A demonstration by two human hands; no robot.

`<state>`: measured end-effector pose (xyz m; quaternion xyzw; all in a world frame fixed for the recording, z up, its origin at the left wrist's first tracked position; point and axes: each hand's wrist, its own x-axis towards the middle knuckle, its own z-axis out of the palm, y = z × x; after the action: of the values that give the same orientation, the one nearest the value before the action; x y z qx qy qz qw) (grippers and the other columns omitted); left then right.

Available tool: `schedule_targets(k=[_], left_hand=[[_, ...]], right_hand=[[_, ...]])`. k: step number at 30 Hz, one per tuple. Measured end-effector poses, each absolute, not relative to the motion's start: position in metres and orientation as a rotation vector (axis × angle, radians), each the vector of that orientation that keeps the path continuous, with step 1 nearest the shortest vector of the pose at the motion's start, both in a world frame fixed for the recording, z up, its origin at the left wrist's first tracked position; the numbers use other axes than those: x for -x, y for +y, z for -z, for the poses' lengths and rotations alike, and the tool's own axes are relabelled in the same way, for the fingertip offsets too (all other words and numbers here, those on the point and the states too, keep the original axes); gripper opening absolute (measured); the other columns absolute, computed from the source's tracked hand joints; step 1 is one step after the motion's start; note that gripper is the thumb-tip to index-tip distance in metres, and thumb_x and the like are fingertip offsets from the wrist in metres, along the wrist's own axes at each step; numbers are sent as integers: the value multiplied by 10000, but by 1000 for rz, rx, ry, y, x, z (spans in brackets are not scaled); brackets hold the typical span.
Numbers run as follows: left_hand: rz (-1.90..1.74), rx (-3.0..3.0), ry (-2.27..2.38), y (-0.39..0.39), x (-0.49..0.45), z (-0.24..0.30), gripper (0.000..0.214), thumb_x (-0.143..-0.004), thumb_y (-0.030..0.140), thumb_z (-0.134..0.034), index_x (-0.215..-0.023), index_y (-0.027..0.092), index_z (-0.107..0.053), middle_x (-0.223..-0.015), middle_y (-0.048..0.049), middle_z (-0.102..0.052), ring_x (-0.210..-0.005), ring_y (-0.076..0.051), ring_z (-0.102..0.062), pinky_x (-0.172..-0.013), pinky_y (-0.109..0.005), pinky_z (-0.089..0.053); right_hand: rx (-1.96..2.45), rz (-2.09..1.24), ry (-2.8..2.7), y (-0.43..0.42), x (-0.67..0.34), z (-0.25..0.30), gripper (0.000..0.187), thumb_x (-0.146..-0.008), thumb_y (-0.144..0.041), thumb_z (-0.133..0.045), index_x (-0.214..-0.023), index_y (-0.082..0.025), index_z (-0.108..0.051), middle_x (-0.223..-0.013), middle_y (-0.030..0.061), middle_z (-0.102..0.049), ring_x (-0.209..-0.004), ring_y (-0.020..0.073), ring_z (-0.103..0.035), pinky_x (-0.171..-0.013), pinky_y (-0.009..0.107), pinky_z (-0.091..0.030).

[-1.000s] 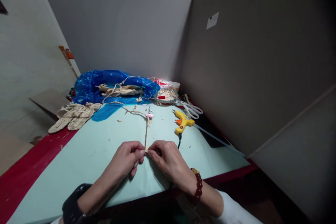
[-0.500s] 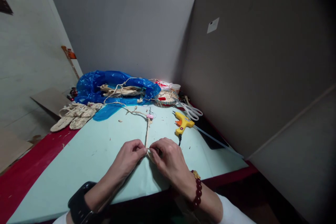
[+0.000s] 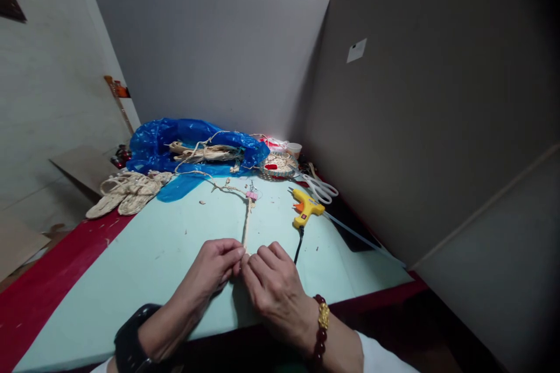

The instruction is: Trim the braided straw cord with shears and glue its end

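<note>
A pale braided straw cord runs down the table from a small pink clip to my fingers. My left hand pinches its near end between thumb and forefinger. Right against it, my right hand is closed on the same end, knuckles up; its fingertips hide the strands there. From the clip, more of the cord curves left and back toward a blue plastic bag. On the bag lies a bundle of dry straw.
A yellow glue gun with a black cable lies right of the cord, a long clear stick behind it. White-handled scissors and a round woven basket sit farther back. Woven sandals rest at the left edge. Grey panels enclose the table.
My right hand has rolled over, its knuckles now turned upward and its wrist lower. The left hand keeps its pinch almost in place. The view has shifted slightly.
</note>
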<state>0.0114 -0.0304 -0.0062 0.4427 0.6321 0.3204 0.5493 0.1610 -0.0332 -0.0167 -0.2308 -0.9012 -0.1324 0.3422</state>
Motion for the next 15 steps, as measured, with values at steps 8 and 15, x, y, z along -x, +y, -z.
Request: schedule_targets(k=[8, 15], left_hand=[[-813, -1096, 1444, -34, -4, 2, 291, -926, 365, -583, -1138, 169, -618, -1069, -65, -684, -830, -194, -681, -704, -384, -576], [-737, -1369, 1527, -34, -6, 0, 231, -936, 355, -572, -1024, 154, -643, -873, -15, -690, -642, -135, -649, -577, -303, -553]], right_hand=[[814, -244, -2269, -26, -179, 2, 220, -899, -126, -494, -1078, -159, -618, -941, 76, -681, -864, 212, -539, -783, 352, -394], [884, -987, -2198, 5, -175, -9, 278, -936, -238, -502, -759, -166, -704, -658, -14, -682, -594, 109, -572, -580, 200, -425]])
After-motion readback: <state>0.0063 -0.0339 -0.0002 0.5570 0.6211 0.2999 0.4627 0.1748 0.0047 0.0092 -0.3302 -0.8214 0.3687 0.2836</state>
